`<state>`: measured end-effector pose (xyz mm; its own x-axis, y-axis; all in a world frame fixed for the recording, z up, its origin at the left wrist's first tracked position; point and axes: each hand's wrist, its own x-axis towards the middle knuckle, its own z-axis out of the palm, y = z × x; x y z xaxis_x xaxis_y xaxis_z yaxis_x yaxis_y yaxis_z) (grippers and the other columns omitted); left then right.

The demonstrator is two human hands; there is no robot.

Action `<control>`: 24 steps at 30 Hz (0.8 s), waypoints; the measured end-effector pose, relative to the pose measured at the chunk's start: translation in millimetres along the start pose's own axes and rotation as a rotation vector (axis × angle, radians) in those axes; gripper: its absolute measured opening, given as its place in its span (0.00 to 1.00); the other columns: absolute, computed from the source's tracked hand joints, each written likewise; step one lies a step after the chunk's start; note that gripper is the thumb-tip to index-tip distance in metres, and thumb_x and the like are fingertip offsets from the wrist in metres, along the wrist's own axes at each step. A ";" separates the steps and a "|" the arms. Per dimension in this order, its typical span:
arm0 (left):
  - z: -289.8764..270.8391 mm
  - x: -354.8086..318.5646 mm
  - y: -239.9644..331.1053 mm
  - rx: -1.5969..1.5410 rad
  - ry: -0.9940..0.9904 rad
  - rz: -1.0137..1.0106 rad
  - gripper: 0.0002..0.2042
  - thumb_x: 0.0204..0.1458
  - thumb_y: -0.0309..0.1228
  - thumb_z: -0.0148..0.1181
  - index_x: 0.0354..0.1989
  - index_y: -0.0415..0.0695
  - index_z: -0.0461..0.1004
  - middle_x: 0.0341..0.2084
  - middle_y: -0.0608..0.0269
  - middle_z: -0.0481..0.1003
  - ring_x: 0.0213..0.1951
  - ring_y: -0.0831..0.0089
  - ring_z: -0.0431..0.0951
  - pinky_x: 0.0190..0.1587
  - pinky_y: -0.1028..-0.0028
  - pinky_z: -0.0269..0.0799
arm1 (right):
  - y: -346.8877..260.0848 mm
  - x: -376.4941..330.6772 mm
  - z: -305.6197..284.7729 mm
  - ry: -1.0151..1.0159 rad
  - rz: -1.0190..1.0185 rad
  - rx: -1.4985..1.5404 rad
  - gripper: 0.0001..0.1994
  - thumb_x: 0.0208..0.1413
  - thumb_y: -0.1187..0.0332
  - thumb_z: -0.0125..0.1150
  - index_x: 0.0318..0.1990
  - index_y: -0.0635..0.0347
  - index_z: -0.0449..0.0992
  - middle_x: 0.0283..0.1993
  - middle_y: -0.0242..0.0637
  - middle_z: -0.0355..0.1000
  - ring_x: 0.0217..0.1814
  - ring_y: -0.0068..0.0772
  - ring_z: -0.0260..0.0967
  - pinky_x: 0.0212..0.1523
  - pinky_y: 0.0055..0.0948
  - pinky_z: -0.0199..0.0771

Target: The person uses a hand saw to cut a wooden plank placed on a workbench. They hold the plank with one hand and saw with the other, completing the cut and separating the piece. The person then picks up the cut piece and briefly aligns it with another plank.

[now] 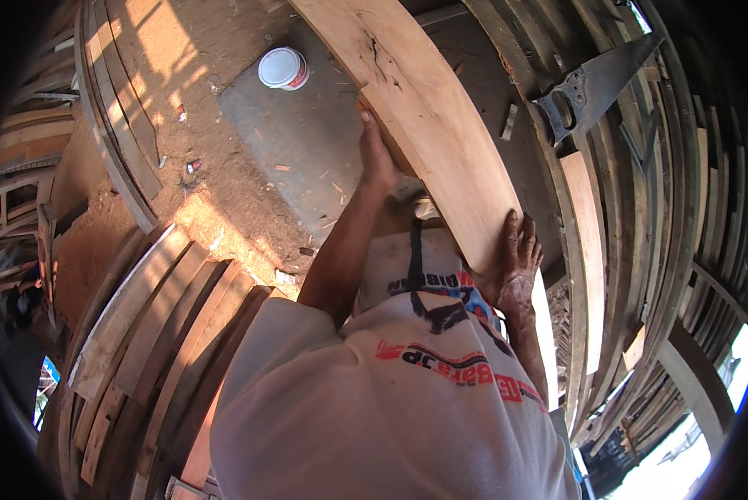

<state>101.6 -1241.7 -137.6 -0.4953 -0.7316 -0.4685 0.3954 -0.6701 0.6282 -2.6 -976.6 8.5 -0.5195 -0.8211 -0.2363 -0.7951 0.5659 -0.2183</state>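
A long, broad wooden board [441,125], pale brown with a dark crack near its far part, slants from the top middle down toward my waist. My left hand [376,157] grips its left side, thumb up; the other fingers are hidden beneath. A narrower strip of wood [395,137] shows along that left edge, but I cannot tell whether it is joined to the board. At the near right edge, my right hand [511,262] holds the board, its fingers lying over the edge.
A handsaw [595,87] rests on stacked planks [586,250] at the right. On the dusty floor stands a white bucket [283,68] with a lid, by a grey sheet [261,108] scattered with wood chips. More planks [153,350] are stacked at the lower left.
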 end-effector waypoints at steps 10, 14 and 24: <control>6.5 5.5 -6.3 0.004 0.062 0.063 0.52 0.59 0.76 0.42 0.76 0.40 0.54 0.68 0.49 0.67 0.66 0.58 0.72 0.67 0.59 0.71 | -6.8 2.7 0.1 -0.014 0.032 -0.067 0.61 0.47 0.39 0.76 0.81 0.60 0.47 0.75 0.69 0.49 0.74 0.74 0.52 0.71 0.66 0.50; 7.9 4.4 -8.2 0.030 0.181 0.156 0.45 0.64 0.70 0.49 0.71 0.37 0.62 0.60 0.48 0.74 0.57 0.63 0.78 0.59 0.63 0.76 | -5.8 0.9 6.7 0.040 -0.024 -0.126 0.61 0.47 0.37 0.74 0.81 0.61 0.46 0.76 0.70 0.47 0.73 0.76 0.52 0.70 0.68 0.51; 1.4 14.1 -15.5 -0.033 0.187 0.154 0.46 0.61 0.70 0.56 0.68 0.35 0.66 0.59 0.52 0.74 0.61 0.68 0.71 0.65 0.66 0.67 | 18.1 0.5 24.0 0.010 -0.045 -0.148 0.70 0.40 0.32 0.75 0.82 0.59 0.37 0.77 0.74 0.42 0.77 0.80 0.44 0.71 0.71 0.47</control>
<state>87.5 -1241.5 -153.0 -0.2763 -0.8339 -0.4777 0.4815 -0.5503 0.6822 -9.7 -965.0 -18.4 -0.4851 -0.8464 -0.2198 -0.8546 0.5121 -0.0861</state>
